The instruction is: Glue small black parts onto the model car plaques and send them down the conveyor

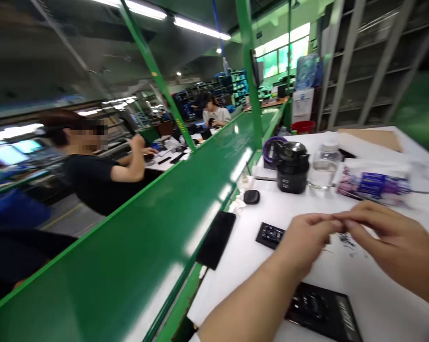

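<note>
My left hand [309,237] and my right hand [388,237] meet above the white tabletop [257,285], fingertips pinched together. Whatever lies between the fingertips is too small or hidden to make out. Below them, small dark bits [347,240] are scattered on the table. A black tray [270,235] with small dark parts sits just beyond my left hand, partly covered by it. Nearer to me, under my left forearm, lies a larger black tray [323,311] with dark parts and pale lettering on its edge.
A black phone-like slab [217,240] lies along the green conveyor belt [143,242]. Farther back stand a black container [292,168], a clear jar [323,166] and a purple packet [373,185]. A small black case [252,196] rests by the belt. Two people work across it.
</note>
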`<state>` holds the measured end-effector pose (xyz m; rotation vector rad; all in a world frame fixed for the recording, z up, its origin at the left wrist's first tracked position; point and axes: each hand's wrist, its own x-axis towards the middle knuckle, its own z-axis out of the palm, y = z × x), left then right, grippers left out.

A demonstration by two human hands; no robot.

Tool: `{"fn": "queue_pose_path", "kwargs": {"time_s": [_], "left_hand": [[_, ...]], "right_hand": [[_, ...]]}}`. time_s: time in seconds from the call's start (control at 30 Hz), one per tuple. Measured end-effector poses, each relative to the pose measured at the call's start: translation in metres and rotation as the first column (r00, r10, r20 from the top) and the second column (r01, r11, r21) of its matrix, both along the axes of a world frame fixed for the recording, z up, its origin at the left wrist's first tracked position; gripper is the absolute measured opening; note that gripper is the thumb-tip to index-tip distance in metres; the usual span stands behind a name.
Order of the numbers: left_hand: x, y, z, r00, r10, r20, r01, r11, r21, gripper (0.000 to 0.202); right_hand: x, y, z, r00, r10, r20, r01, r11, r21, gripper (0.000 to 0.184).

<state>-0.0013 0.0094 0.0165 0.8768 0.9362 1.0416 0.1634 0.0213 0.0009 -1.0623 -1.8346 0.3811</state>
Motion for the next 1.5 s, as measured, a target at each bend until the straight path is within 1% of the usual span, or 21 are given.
{"fn": "queue_pose_path", "kwargs": {"time_s": [0.07, 0.17, 0.23, 0.3, 0.37, 0.47, 0.53, 0.67, 0.8, 0.93, 1.17, 1.3, 1.4, 1.5], "left_hand": [[-0.003, 0.004, -0.001, 0.999, -0.032, -0.026, 0.033, 0.999, 0.043, 0.028], [-0.004, 0.006, -0.002, 0.996, -0.031, -0.084, 0.04, 0.993, 0.11, 0.033], [-0.005, 0.005, -0.001, 0.994, -0.01, -0.111, 0.028, 0.987, 0.157, 0.032], [-0.006, 0.003, 0.001, 0.992, 0.022, -0.122, 0.004, 0.978, 0.207, 0.031], [-0.008, 0.003, 0.004, 0.987, 0.062, -0.147, -0.021, 0.963, 0.268, 0.031], [-0.012, 0.005, 0.006, 0.963, 0.15, -0.224, -0.054, 0.922, 0.382, 0.031], [-0.014, 0.007, 0.006, 0.945, 0.187, -0.267, -0.054, 0.898, 0.436, 0.029], [-0.015, 0.008, 0.007, 0.921, 0.199, -0.334, -0.012, 0.874, 0.486, 0.026], [-0.013, 0.006, 0.009, 0.874, 0.261, -0.411, 0.006, 0.839, 0.544, 0.02], [-0.013, 0.005, 0.008, 0.851, 0.287, -0.441, 0.014, 0.825, 0.565, 0.019], [-0.015, 0.006, 0.009, 0.85, 0.253, -0.462, 0.055, 0.829, 0.556, 0.018], [-0.015, 0.005, 0.011, 0.834, 0.276, -0.478, 0.052, 0.823, 0.565, 0.018], [-0.013, 0.004, 0.013, 0.84, 0.26, -0.477, 0.05, 0.837, 0.545, 0.018], [-0.012, 0.003, 0.013, 0.84, 0.25, -0.482, 0.057, 0.842, 0.537, 0.017]], "right_hand": [[-0.001, -0.001, 0.003, 0.999, 0.046, -0.02, -0.046, 0.999, 0.018, 0.014], [-0.005, -0.004, 0.008, 0.997, 0.072, -0.04, -0.069, 0.996, 0.058, 0.017], [-0.006, -0.006, 0.012, 0.994, 0.076, -0.075, -0.072, 0.996, 0.048, 0.017], [-0.006, -0.007, 0.016, 0.983, 0.074, -0.168, -0.074, 0.997, 0.007, 0.013], [-0.004, -0.007, 0.02, 0.957, 0.095, -0.274, -0.121, 0.99, -0.078, 0.008], [-0.003, -0.006, 0.024, 0.912, 0.152, -0.38, -0.253, 0.939, -0.233, 0.008], [-0.004, -0.005, 0.026, 0.892, 0.157, -0.424, -0.303, 0.904, -0.302, 0.008], [-0.007, -0.004, 0.028, 0.866, 0.148, -0.478, -0.343, 0.871, -0.352, 0.01], [-0.007, -0.006, 0.028, 0.864, 0.153, -0.48, -0.361, 0.852, -0.378, 0.014], [-0.007, -0.007, 0.028, 0.881, 0.134, -0.454, -0.339, 0.849, -0.406, 0.013], [-0.007, -0.005, 0.028, 0.908, 0.104, -0.407, -0.288, 0.859, -0.422, 0.011], [-0.007, -0.006, 0.027, 0.901, 0.122, -0.417, -0.308, 0.857, -0.413, 0.009], [-0.007, -0.007, 0.027, 0.892, 0.128, -0.434, -0.322, 0.853, -0.411, 0.01], [-0.008, -0.006, 0.028, 0.888, 0.107, -0.447, -0.315, 0.85, -0.422, 0.012]]}}
